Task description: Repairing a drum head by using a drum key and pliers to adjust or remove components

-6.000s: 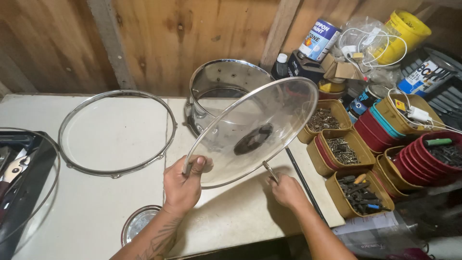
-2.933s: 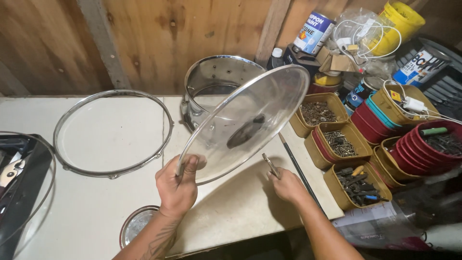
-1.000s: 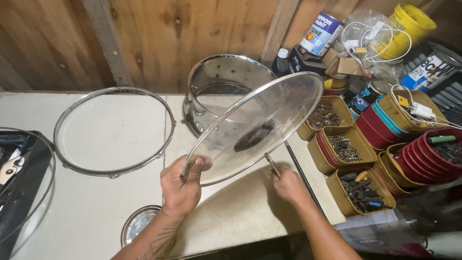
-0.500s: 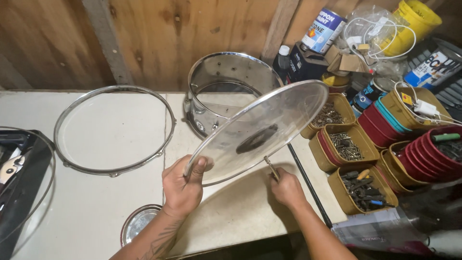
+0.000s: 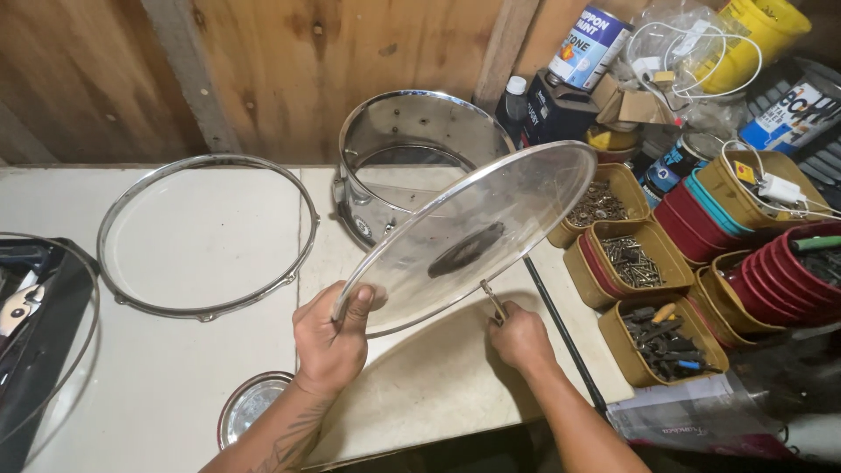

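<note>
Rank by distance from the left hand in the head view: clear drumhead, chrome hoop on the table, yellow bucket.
1. Clear drumhead: held at its rim by the left hand.
2. Chrome hoop: flat on the table, up-left.
3. Yellow bucket: far top-right corner.

The left hand (image 5: 331,337) is raised from the near edge, forearm angled up and rightward, thumb pressed over on top and fingers curled beneath in a pinch. To its right, the right hand (image 5: 519,335) sits lower, knuckles up, closed in a fist, its forearm running back toward the near right.
</note>
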